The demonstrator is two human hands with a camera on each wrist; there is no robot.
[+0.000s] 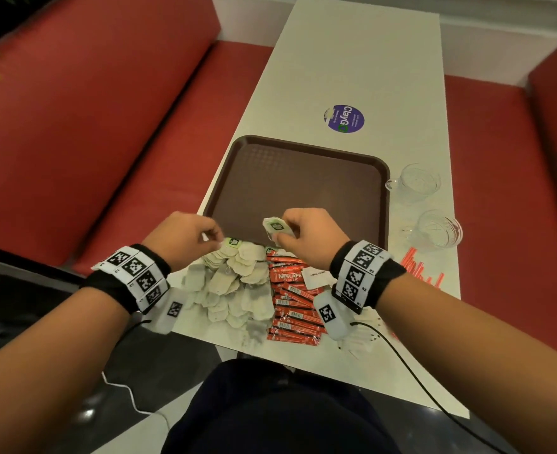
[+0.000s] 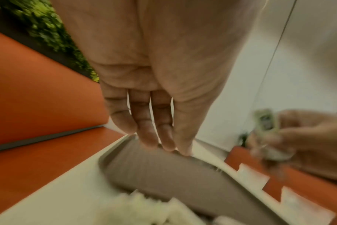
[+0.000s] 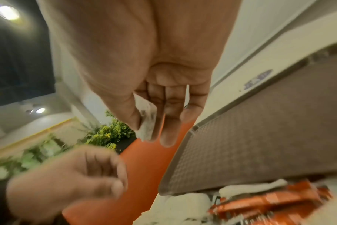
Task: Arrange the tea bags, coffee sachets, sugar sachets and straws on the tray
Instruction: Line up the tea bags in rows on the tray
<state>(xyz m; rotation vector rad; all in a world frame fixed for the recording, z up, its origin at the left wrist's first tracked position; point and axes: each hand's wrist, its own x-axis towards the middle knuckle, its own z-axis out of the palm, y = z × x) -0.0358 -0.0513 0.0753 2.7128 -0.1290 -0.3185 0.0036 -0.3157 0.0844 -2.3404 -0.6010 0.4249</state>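
While your right hand (image 1: 306, 235) pinches a small bundle of tea bags (image 1: 278, 227) between thumb and fingers just above the near edge of the brown tray (image 1: 303, 178), carry it forward and set it down flat in one corner, so that room is left for the other three kinds. Lower the bundle until it touches the tray floor before you let go; paper bags this light will likely fan out or slide if dropped. Your left hand (image 1: 185, 237) has its fingers curled over the far end of the loose tea-bag pile (image 1: 234, 283) on the white surface (image 1: 352, 60), beside a green tag; whether it actually grips a bag I cannot tell, since that hand is blurred in both wrist views. Use it to square up the next handful. The held bundle is tilted, its green label facing up and toward you, with its long axis running roughly from your near right to the far left, across the tray's near rim; turn it so the long side lies parallel to a tray edge before placing it. The tray holds nothing yet. The red Nescafe coffee sachets (image 1: 292, 299) lie stacked beside the pile with their long axes running left to right, slightly slanted, and the red straws (image 1: 421, 268) sit at the right edge of the surface, pointing away from you.
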